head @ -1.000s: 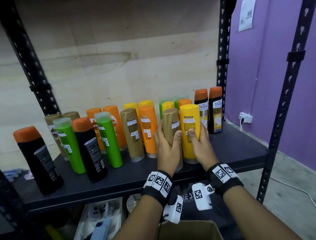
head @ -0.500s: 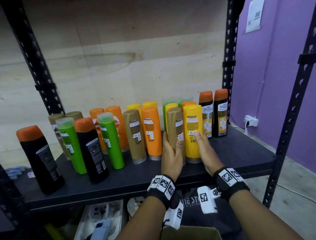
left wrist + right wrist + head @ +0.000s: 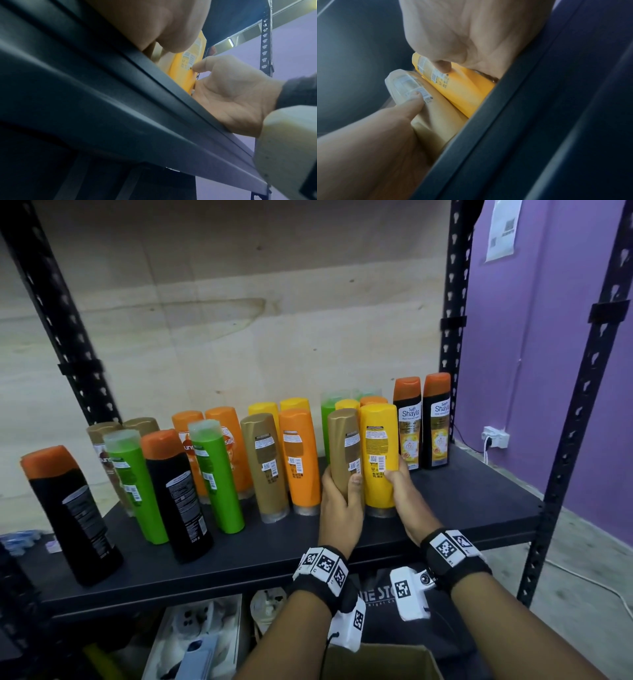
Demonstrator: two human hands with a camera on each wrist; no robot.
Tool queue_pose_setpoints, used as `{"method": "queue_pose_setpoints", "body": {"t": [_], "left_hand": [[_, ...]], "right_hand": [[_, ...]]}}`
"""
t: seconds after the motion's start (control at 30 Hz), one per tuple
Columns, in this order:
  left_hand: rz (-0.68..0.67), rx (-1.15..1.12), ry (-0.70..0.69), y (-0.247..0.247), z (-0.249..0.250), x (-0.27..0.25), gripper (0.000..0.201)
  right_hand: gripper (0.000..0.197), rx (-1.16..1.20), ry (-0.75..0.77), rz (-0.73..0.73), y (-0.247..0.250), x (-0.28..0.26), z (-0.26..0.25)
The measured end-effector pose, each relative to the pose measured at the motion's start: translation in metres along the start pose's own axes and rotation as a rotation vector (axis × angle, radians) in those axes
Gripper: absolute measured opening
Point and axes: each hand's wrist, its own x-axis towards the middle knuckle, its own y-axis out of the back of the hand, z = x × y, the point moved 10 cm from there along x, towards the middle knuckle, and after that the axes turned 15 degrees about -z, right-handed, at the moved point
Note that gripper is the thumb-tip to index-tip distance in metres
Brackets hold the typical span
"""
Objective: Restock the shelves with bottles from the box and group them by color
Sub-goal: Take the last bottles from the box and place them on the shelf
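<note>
On the black shelf (image 3: 472,508) my left hand (image 3: 340,498) grips a gold bottle (image 3: 344,450), thumb on its label. Right beside it stands a yellow bottle (image 3: 378,453) held low down by my right hand (image 3: 399,486), thumb on its front. Both bottles stand upright and touch each other. In the right wrist view the gold bottle (image 3: 435,115) and the yellow bottle (image 3: 462,89) lie side by side above the shelf edge (image 3: 513,108). The left wrist view shows the yellow bottle (image 3: 181,70) and my right hand (image 3: 231,92).
Several more bottles stand on the shelf: black ones with orange caps (image 3: 73,515), green (image 3: 215,474), gold (image 3: 265,467), orange (image 3: 299,460), and two black Shayla bottles (image 3: 423,422) at the right. A cardboard box (image 3: 376,662) sits below me. Black shelf posts (image 3: 452,302) stand at the sides.
My right hand has gone from flat fingers against the yellow bottle to a curled hold low on it. The left hand keeps its grip on the gold bottle. The camera has moved slightly.
</note>
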Motion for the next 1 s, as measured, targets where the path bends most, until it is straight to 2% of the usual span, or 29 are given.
{"method": "queue_pose_setpoints", "body": {"t": [0.33, 0.43, 0.53, 0.7, 1.0], "left_hand": [[-0.032, -0.061, 0.023, 0.000, -0.007, 0.004, 0.061], [-0.031, -0.065, 0.029, 0.000, -0.008, 0.004, 0.058], [-0.031, -0.065, 0.034, 0.000, -0.009, 0.005, 0.058], [-0.011, -0.040, 0.038, 0.001, -0.008, 0.003, 0.056], [-0.017, 0.042, 0.080, 0.001, 0.000, -0.002, 0.064]], "right_hand": [[0.033, -0.033, -0.030, 0.025, 0.003, -0.003, 0.000], [0.034, -0.046, -0.020, 0.011, -0.001, -0.004, -0.004], [0.046, -0.066, -0.019, 0.008, -0.001, -0.003, -0.002], [0.041, -0.095, -0.011, 0.030, 0.001, -0.005, -0.004], [0.040, -0.233, -0.022, 0.101, 0.004, -0.013, -0.002]]}}
